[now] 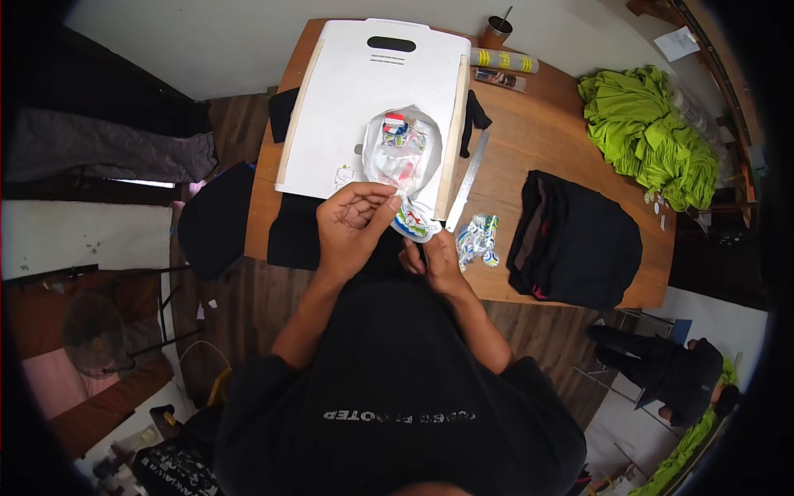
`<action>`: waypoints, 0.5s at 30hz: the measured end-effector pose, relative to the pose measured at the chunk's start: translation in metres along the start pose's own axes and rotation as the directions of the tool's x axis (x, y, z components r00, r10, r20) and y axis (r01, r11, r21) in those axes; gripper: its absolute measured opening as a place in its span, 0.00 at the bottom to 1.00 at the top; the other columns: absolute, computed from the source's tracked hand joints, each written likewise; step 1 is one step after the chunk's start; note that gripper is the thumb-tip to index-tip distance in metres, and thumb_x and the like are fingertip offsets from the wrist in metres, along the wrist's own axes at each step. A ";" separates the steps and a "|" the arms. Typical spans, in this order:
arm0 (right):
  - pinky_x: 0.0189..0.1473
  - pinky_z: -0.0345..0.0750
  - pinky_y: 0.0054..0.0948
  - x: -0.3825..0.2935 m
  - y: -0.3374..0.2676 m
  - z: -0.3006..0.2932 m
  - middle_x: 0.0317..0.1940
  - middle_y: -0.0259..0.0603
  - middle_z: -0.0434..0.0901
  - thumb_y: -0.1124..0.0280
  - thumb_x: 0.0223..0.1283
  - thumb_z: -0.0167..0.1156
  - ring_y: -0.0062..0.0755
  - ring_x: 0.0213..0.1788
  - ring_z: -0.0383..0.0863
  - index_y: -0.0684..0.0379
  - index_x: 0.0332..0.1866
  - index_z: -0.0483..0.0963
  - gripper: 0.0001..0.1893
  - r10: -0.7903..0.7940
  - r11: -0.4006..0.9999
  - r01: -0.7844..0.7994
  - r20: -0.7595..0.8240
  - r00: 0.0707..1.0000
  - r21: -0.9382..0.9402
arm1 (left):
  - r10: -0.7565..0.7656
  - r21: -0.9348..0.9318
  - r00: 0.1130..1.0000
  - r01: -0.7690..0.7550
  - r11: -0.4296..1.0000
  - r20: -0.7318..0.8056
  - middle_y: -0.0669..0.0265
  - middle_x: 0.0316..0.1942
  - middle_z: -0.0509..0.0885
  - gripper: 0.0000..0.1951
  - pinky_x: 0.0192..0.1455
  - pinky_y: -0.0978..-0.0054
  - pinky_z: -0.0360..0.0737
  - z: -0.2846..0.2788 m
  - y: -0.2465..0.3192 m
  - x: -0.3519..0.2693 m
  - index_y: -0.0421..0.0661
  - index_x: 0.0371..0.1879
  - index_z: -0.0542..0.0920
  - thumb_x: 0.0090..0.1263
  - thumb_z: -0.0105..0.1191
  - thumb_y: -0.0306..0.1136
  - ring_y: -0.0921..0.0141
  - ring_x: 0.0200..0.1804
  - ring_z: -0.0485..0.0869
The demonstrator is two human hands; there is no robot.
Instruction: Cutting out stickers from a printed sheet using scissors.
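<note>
A printed emblem piece [414, 224] with a pale border and green, blue and red artwork is held between my two hands. My left hand [350, 226] pinches its upper left edge between thumb and fingers. Curled fingers of my right hand [439, 260] grip its lower right edge; whether they also hold something small is hidden. Just beyond my fingers, a round white container [434, 167] holds clear plastic and several colourful pieces. It rests on a large white panel [335, 93] with a handle slot. Right of my right hand lies a pile of cut printed pieces [477, 239].
On the wooden table [527, 133] lie a steel ruler [474, 161], folded dark garments [577, 242] and a heap of lime-green fabric [645, 130]. Rolls [505, 61] and a cup [496, 34] stand at the back. Another person [676, 378] is at the lower right.
</note>
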State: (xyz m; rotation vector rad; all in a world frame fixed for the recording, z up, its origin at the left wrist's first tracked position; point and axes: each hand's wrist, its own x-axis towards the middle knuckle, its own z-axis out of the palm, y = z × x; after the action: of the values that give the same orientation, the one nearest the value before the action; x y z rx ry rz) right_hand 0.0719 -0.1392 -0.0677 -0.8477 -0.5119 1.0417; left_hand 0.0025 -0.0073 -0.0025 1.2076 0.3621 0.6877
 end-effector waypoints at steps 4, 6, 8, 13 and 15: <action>0.19 0.56 0.18 0.001 -0.003 0.002 0.11 0.29 0.59 0.61 0.73 0.39 0.16 0.13 0.54 0.65 0.41 0.67 0.16 -0.004 1.000 0.004 0.008 1.000 0.011 | 0.021 0.016 1.000 -0.021 1.000 -0.022 0.57 0.34 0.83 0.08 0.41 0.83 0.81 0.001 -0.001 0.000 0.30 0.39 0.76 0.63 0.56 0.16 0.75 0.37 0.83; 0.19 0.56 0.18 0.001 -0.004 0.002 0.11 0.29 0.59 0.61 0.73 0.38 0.16 0.13 0.54 0.65 0.41 0.67 0.16 -0.001 1.000 0.001 0.012 1.000 0.011 | 0.025 0.020 0.999 -0.024 1.000 -0.028 0.57 0.33 0.83 0.07 0.40 0.83 0.81 0.000 -0.001 0.000 0.30 0.38 0.76 0.62 0.56 0.16 0.75 0.37 0.83; 0.19 0.56 0.18 0.001 -0.006 0.003 0.11 0.29 0.59 0.62 0.73 0.38 0.16 0.13 0.54 0.65 0.41 0.67 0.16 0.003 1.000 -0.004 0.016 1.000 0.011 | 0.028 0.024 0.999 -0.027 0.999 -0.034 0.58 0.33 0.83 0.07 0.40 0.83 0.81 0.000 -0.001 0.000 0.31 0.37 0.76 0.62 0.57 0.16 0.75 0.36 0.83; 0.19 0.56 0.19 0.001 -0.005 0.002 0.11 0.30 0.59 0.61 0.73 0.38 0.16 0.12 0.54 0.65 0.40 0.66 0.16 -0.001 1.000 0.001 0.007 1.000 0.027 | 0.029 0.044 0.999 -0.027 0.999 -0.046 0.59 0.32 0.83 0.06 0.39 0.83 0.81 0.001 0.000 0.000 0.31 0.35 0.77 0.61 0.58 0.16 0.76 0.35 0.83; 0.19 0.56 0.19 0.001 -0.004 0.002 0.11 0.30 0.59 0.61 0.74 0.38 0.16 0.12 0.54 0.64 0.39 0.66 0.16 0.009 0.999 -0.009 -0.006 1.000 0.034 | 0.022 0.041 0.999 -0.020 0.999 -0.045 0.59 0.32 0.83 0.06 0.39 0.83 0.81 0.001 0.001 0.000 0.31 0.36 0.77 0.61 0.58 0.16 0.76 0.35 0.83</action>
State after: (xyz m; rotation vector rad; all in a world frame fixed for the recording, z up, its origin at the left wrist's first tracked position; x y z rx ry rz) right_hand 0.0730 -0.1383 -0.0631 -0.8235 -0.4843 1.0527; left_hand 0.0032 -0.0076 -0.0015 1.2371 0.4029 0.7300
